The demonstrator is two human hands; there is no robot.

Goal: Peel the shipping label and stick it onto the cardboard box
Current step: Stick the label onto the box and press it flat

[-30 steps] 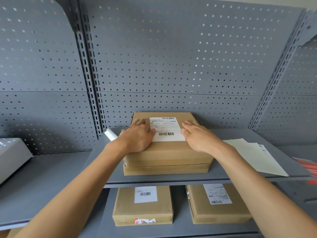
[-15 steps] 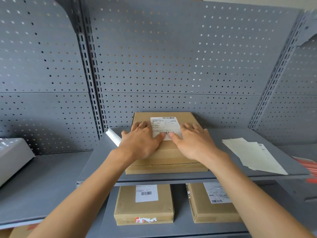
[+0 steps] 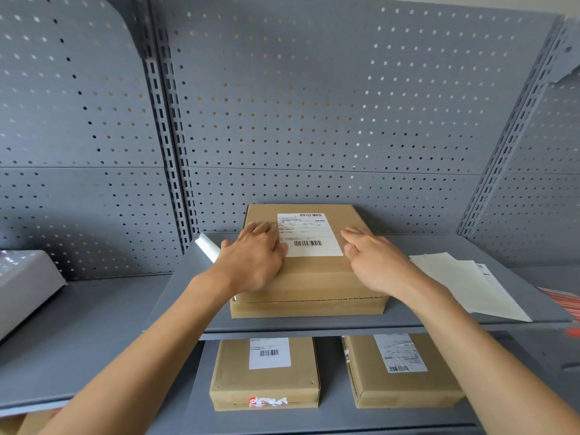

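- Head view: the cardboard box (image 3: 309,277) lies flat on the upper grey shelf (image 3: 433,318), its far edge close to the perforated back panel (image 3: 314,105).
- The shipping label (image 3: 309,235) lies flat on the box's top face, toward the far side, with one barcode at its top edge and a second near its bottom edge.
- The left hand (image 3: 254,260) rests palm down on the left part of the box top, fingers spread and holding nothing; its thumb tip touches the label's lower left corner.
- The right hand (image 3: 373,262) is loose with nothing in it, over the right part of the box top just beside the label's right edge; whether the palm actually presses the cardboard is hard to tell from this angle.
- A white curled strip (image 3: 207,249), possibly backing paper, sticks up from behind the left wrist.
- Loose pale sheets (image 3: 464,284) lie on the same shelf, right of the box and apart from it.
- On the lower shelf (image 3: 329,416) sit two more labelled boxes, a left one (image 3: 266,384) and a right one (image 3: 405,384).
- A pale grey device (image 3: 22,287) sits at the far left edge.
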